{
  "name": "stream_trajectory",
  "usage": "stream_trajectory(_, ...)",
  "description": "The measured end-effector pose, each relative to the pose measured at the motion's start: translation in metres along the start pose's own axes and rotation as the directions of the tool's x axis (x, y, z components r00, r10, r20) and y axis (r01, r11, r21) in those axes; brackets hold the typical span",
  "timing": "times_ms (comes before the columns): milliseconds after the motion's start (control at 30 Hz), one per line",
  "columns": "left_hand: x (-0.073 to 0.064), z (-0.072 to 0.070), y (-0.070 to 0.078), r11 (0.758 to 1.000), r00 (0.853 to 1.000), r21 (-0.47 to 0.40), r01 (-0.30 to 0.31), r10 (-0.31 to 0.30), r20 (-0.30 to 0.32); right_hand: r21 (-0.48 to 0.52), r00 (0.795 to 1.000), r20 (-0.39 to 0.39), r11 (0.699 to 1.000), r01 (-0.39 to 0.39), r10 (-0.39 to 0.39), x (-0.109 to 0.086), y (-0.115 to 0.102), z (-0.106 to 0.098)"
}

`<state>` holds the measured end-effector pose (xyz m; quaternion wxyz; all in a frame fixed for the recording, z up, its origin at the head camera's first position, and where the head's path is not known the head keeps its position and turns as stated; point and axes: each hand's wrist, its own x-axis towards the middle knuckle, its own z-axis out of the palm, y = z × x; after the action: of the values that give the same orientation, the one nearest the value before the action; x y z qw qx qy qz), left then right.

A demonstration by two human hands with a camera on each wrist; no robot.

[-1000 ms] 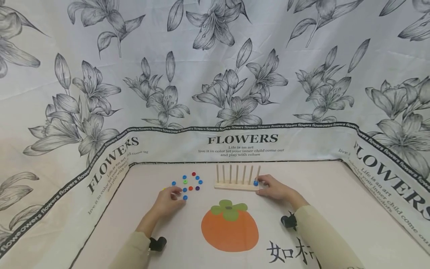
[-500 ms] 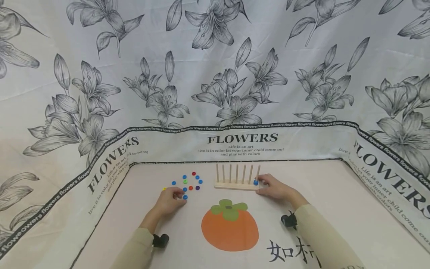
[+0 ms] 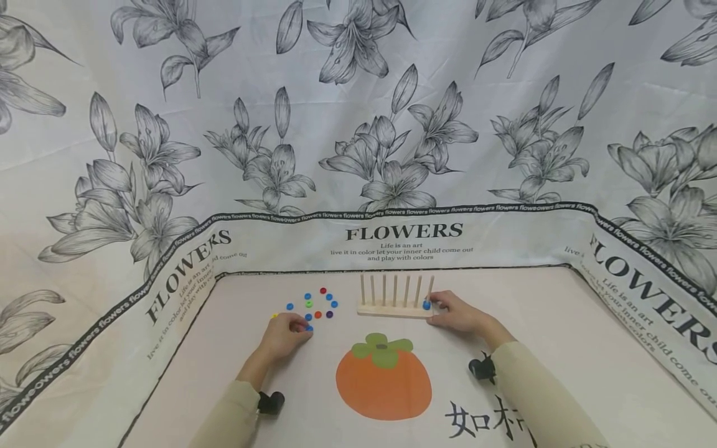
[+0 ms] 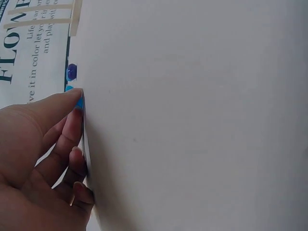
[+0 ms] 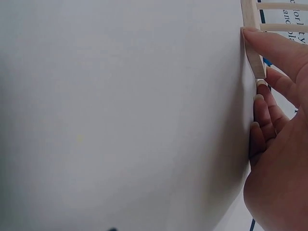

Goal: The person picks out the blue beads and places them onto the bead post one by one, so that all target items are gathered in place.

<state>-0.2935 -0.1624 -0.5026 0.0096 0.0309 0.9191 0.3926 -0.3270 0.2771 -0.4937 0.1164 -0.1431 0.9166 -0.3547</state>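
Note:
My left hand (image 3: 280, 336) is low over the table at the near side of a group of small beads. Its thumb and index finger pinch a blue bead (image 4: 80, 103), which is mostly covered by the fingertips. My right hand (image 3: 456, 314) grips the right end of a wooden peg rack (image 3: 386, 310), thumb on the near side of the base, as the right wrist view shows. Several upright pegs stand in a row on this rack. Down at the foot of the rightmost peg sits a blue bead (image 3: 427, 305), beside the right fingertips.
Around the left hand lie several more beads, among them a green bead (image 3: 309, 303), a purple bead (image 3: 330, 314), an orange bead (image 3: 318, 314) and a dark red bead (image 3: 323, 290). A persimmon print (image 3: 383, 386) marks the tablecloth. Behind hangs a flowered curtain (image 3: 403, 242).
The left hand has shifted slightly right, and its thumb and index finger have closed on the nearest blue bead. The right hand and rack stay in place.

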Motion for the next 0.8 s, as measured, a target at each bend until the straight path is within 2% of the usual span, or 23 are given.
stream_trajectory(167, 0.0, 0.002, 0.0, 1.0, 1.0, 0.009, -0.007, 0.007, -0.014, 0.036, 1.0, -0.016, 0.999, -0.026, 0.026, 0.006, 0.009, 0.003)
stream_trajectory(367, 0.001, 0.002, 0.0, 0.998, 0.999, 0.057, -0.005, 0.007, -0.035, -0.006, 1.0, -0.019, 1.0, -0.014, 0.014, 0.001, 0.003, 0.001)
stream_trajectory(567, -0.002, -0.004, 0.0, 0.999, 0.999, 0.025, -0.027, 0.028, -0.044, -0.027, 1.0, -0.014, 1.0, 0.009, -0.009, -0.008, -0.012, -0.001)
stream_trajectory(800, -0.004, -0.008, -0.002, 0.999, 0.998, -0.004, -0.037, 0.037, -0.057, -0.042, 1.0, -0.023, 0.999, -0.006, 0.005, -0.003, -0.003, 0.003)
